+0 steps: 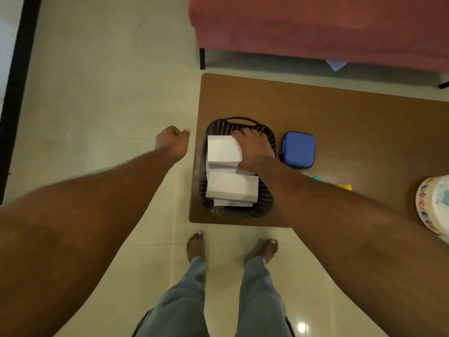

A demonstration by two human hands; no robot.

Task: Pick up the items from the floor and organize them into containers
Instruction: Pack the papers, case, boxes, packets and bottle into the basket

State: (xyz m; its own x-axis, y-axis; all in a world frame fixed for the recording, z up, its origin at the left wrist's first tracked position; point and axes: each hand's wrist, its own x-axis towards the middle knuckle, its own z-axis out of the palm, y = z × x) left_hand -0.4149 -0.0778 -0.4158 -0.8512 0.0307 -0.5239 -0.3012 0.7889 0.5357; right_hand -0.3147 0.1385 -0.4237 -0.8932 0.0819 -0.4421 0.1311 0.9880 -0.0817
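A dark perforated basket (268, 139) stands at the left end of a low brown table (352, 122). Inside it lie white boxes: an upper one (222, 148) and a lower one (232, 187), with more white edges beneath. My right hand (255, 148) reaches into the basket and grips the right edge of the upper white box, fingers over its far corner and thumb at its near corner. My left hand (173, 143) hovers over the floor just left of the table, fingers curled, holding nothing.
A blue zip case (298, 149) lies right of the basket. Small teal and yellow items (345, 186) sit behind my right forearm. A patterned white bowl (431, 205) is at the table's right. A red sofa (315, 25) stands beyond. My bare feet are on the tiled floor (97, 93).
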